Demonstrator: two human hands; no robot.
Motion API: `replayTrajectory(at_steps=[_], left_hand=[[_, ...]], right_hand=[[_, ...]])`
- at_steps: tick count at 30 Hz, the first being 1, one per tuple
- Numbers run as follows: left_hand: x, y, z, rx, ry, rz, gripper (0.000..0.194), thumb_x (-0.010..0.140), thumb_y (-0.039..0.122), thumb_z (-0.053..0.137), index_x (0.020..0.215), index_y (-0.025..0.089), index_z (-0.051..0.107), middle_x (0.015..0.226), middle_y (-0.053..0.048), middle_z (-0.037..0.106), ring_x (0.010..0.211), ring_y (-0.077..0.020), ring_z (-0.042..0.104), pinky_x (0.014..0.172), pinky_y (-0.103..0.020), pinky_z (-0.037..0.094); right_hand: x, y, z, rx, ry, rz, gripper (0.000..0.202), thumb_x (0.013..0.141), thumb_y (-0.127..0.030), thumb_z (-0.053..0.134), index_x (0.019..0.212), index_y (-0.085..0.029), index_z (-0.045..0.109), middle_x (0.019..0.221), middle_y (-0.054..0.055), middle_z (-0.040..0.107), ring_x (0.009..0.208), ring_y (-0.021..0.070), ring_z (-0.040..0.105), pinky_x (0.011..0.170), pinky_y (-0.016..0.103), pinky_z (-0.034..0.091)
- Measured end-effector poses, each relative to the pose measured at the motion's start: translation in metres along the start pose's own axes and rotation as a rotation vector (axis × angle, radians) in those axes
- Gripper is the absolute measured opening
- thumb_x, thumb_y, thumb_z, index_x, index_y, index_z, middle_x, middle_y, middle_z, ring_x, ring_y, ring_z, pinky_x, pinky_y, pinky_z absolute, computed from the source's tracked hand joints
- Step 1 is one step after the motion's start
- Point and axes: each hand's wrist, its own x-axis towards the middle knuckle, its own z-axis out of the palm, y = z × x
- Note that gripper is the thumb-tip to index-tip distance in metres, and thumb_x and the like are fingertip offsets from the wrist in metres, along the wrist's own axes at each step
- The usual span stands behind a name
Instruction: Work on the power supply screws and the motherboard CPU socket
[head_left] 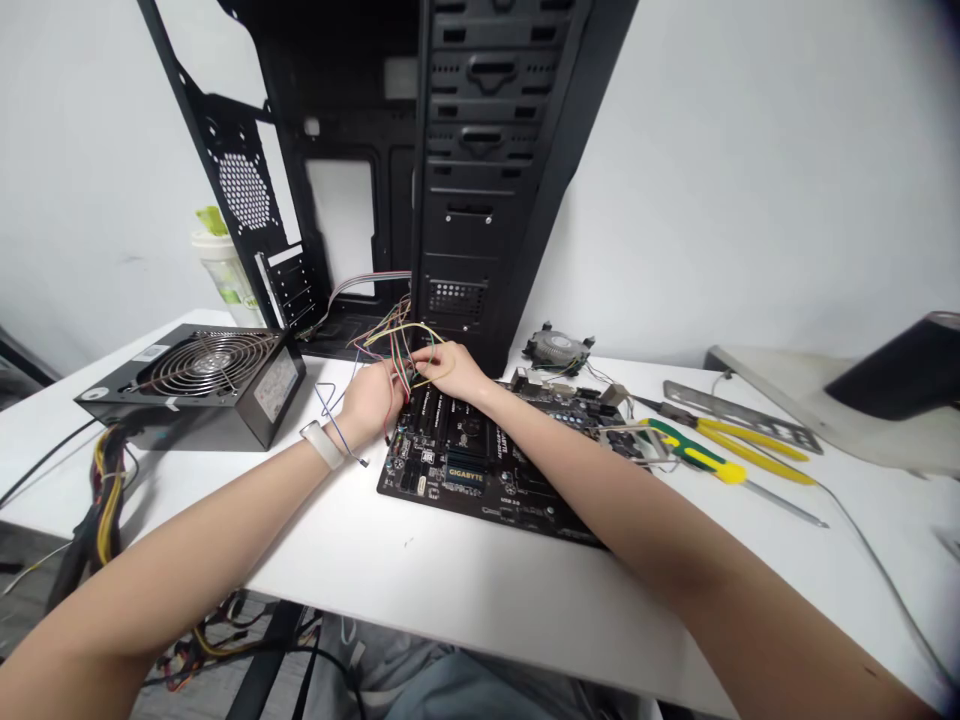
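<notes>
Thin coloured wires [397,345] run out of the black computer case [480,200] to my two hands. My left hand [369,400], with a pale band at the wrist, has its fingers closed on these wires at the far left corner of the motherboard [465,475]. Close beside it, my right hand [454,372] pinches a wire of the same bundle, a yellow one looping over its fingers. The wire ends between the fingertips are hidden. A loose purple wire [352,448] with a small black plug hangs across my left wrist.
Left of my hands stands a power supply [214,380], its cables drooping over the table edge. A CPU fan [559,348] lies behind the motherboard. To the right are yellow-handled pliers [750,440], a green-yellow screwdriver [697,452] and a metal I/O plate [739,415]. A cup [225,270] stands behind the case.
</notes>
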Motion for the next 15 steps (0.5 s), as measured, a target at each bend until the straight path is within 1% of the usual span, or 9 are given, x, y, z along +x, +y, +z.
replayTrajectory(at_steps=[5, 15], left_hand=[[0.0006, 0.0015, 0.0012, 0.013, 0.045, 0.032, 0.030, 0.096, 0.035, 0.061, 0.120, 0.016, 0.060, 0.120, -0.009, 0.063, 0.103, -0.0225, 0.064, 0.088, -0.043, 0.056], [0.0035, -0.0063, 0.0018, -0.001, 0.017, 0.078, 0.030, 0.096, 0.035, 0.061, 0.119, 0.015, 0.061, 0.118, -0.009, 0.064, 0.101, -0.0219, 0.065, 0.087, -0.042, 0.057]], right_hand=[[0.0003, 0.0061, 0.0044, 0.043, 0.021, -0.020, 0.034, 0.096, -0.038, 0.061, 0.119, -0.014, 0.061, 0.119, 0.008, 0.060, 0.102, 0.0215, 0.061, 0.086, 0.038, 0.056], [0.0039, 0.0039, 0.0072, 0.076, 0.051, 0.042, 0.034, 0.097, -0.039, 0.060, 0.121, -0.015, 0.060, 0.122, 0.009, 0.059, 0.105, 0.0216, 0.061, 0.089, 0.040, 0.055]])
